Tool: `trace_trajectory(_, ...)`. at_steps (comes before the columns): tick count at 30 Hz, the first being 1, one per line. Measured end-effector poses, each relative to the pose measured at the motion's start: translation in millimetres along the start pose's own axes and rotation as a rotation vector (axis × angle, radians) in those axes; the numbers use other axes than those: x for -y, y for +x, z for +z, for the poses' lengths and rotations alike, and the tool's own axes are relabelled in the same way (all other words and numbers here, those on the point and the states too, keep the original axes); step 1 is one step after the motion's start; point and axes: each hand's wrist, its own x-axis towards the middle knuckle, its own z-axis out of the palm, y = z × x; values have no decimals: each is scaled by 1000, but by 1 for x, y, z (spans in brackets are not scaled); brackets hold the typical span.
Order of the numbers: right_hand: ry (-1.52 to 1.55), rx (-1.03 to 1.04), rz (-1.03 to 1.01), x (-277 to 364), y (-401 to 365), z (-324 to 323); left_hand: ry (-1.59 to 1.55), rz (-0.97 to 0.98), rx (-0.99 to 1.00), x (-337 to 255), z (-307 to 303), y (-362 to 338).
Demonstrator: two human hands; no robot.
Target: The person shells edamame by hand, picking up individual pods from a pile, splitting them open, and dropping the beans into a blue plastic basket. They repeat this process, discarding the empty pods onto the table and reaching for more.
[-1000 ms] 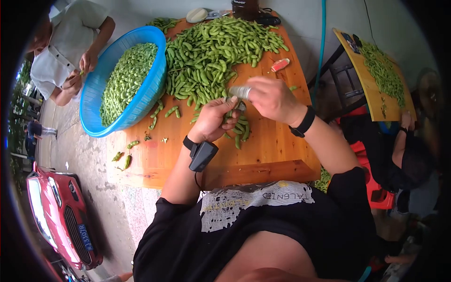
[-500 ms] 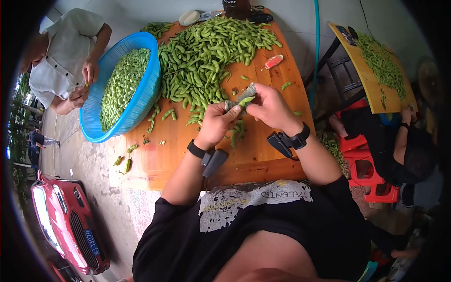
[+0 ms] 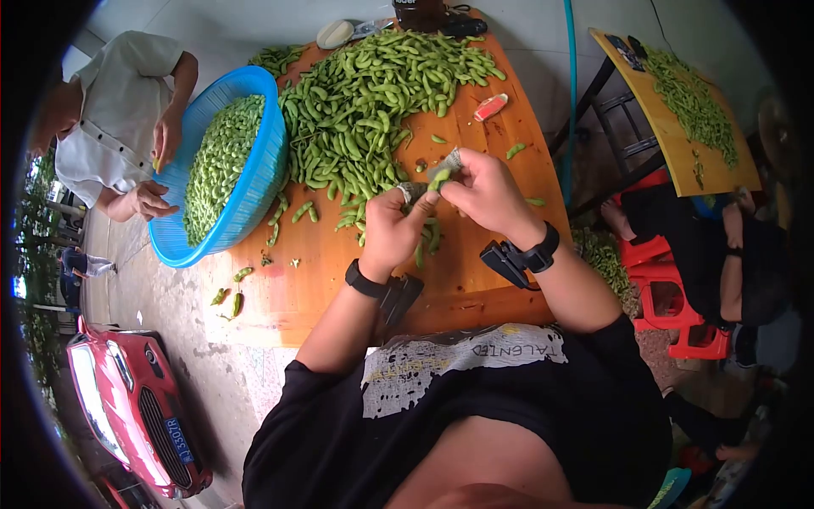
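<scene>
At 8 o'clock a red car point(image 3: 140, 407) sits on the pavement point(image 3: 203, 356); at 10, a person in a pale shirt point(image 3: 106, 136). On the desk point(image 3: 500, 220), a round pale lid point(image 3: 335, 35) lies towards 11, a dark container point(image 3: 419, 15) stands at 12, and a red-and-white object point(image 3: 490, 107) lies at 1. A teal hose point(image 3: 571, 102) hangs between 1 and 2; red stools point(image 3: 661, 301) stand near 3.

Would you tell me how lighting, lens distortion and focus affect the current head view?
Head view: curved, wide-angle distortion, dark rounded borders; glare on the wooden table at its near-left corner; shade around the red stools; the pod between left hand and right hand looks slightly soft.
</scene>
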Motion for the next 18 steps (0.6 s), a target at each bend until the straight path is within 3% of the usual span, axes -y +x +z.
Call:
trace_trajectory(1,0,2,-4,-5,0,4,-287,-209,-15,3,0,-1)
trace_trajectory(2,-51,-49,-172,-9,0,9,-576,-416,-30,5,0,-1)
trace_trajectory(3,-101,-100,-342,-12,-2,14,-721,-471,-20,5,1,0)
trace_trajectory(4,-196,-105,-239,0,-9,17,-720,-466,-23,4,1,1)
trace_trajectory(6,-514,-218,-447,-7,-8,19,-883,-667,-7,1,1,2)
trace_trajectory(9,-706,-171,-532,-14,-7,12,-880,-660,-58,2,1,3)
trace_trajectory(13,-719,-134,-574,-5,-9,14,-888,-657,-182,-4,1,4)
trace_trajectory(18,-675,-173,-630,-11,-7,13,-898,-628,-110,7,-2,1)
